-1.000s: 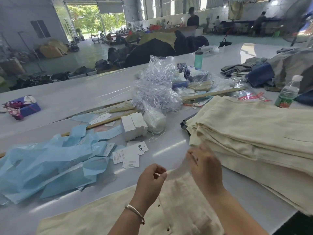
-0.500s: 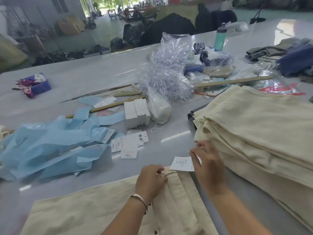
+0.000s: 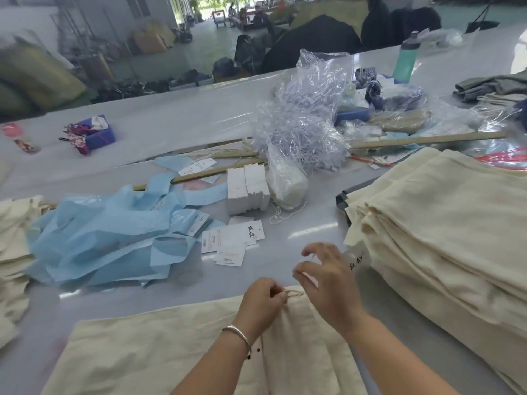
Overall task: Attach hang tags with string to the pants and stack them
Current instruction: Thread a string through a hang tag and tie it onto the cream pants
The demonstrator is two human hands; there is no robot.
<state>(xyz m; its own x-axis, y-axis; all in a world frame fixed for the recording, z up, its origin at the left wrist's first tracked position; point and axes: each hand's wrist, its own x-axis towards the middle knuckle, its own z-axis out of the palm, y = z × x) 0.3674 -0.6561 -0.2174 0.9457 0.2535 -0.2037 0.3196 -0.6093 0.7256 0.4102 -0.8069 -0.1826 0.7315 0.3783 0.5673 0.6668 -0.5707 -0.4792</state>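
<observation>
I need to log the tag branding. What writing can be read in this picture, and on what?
Two brush-style black characters, not legible enough to quote: loose hang tag.
Similar black characters, blurred: hang tag behind the right hand.
Small print on the other loose tags: too small.

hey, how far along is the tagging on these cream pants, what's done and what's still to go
Done, apparently: a tall stack of folded cream pants sits at right, though their tags aren't visible. In hand: the left hand pinches the loop on the pants in front while the right hand draws the string with a hang tag. Left: finishing the tie, stacking this pair, then more; loose tags remain.
</observation>
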